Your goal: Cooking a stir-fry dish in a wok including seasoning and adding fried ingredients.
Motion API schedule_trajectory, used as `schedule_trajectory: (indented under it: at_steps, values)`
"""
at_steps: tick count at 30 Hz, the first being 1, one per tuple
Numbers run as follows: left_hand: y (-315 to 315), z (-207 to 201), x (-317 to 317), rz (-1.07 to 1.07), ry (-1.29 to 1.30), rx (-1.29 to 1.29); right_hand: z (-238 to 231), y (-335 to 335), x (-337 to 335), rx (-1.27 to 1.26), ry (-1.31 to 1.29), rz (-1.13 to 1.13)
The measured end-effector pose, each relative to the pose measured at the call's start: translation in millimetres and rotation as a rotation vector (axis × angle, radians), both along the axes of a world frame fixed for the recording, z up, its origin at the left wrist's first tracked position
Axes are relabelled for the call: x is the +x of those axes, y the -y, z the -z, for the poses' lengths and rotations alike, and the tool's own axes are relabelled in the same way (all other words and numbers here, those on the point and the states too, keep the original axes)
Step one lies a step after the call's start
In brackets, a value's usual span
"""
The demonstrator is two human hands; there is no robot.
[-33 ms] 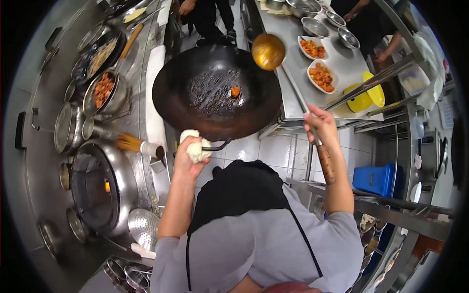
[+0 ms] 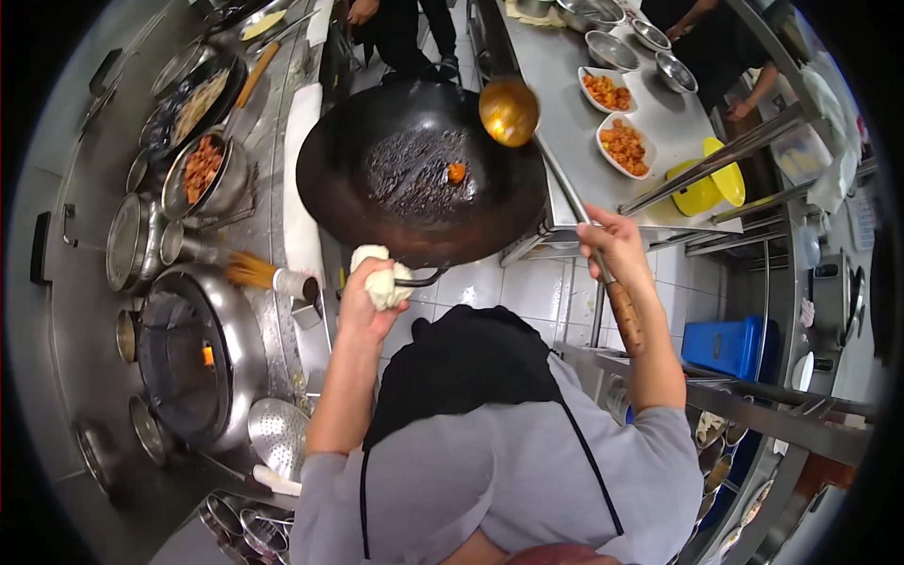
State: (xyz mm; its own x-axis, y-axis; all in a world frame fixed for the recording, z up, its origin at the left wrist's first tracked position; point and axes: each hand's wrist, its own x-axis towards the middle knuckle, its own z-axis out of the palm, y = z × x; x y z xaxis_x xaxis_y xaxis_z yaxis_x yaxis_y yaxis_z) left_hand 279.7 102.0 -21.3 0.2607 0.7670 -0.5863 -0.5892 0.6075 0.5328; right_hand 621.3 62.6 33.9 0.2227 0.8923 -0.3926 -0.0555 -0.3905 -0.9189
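Observation:
My left hand is closed round a bunched cream cloth, which wraps the dark handle of a large black wok. The wok is held up over the floor, its inside blackened and glossy with one small orange piece of food in it. In my right hand is a long metal ladle with a wooden grip. The ladle's bowl hangs over the wok's far right rim and looks coated with orange sauce. To the right, two white dishes of orange food pieces stand on a steel table.
At left is a round stove burner with a flame inside, beside a bamboo brush, a perforated skimmer and a pan of reddish pieces. A yellow container sits on the table's near side. Two other people stand beyond.
The ladle's bowl has shifted slightly left and nearer to me. The wok has moved a little to the right. Both hands keep their hold.

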Motion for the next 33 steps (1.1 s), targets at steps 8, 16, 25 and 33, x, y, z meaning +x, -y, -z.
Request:
schedule_trajectory:
  at_steps: [8,16,25,33]
  values:
    - [-5,8,16,0.009,-0.143,0.106,34,1,-91,-0.145,-0.292,-0.189]
    - [8,17,11,0.061,-0.265,0.064,45,5,-107,-0.163,-0.834,-0.321]
    - [2,14,-5,0.101,-0.06,-0.068,46,22,-73,-0.175,-1.136,-0.32]
    - [8,-1,-43,-0.06,0.002,0.015,-17,57,-12,0.128,-0.595,0.009]
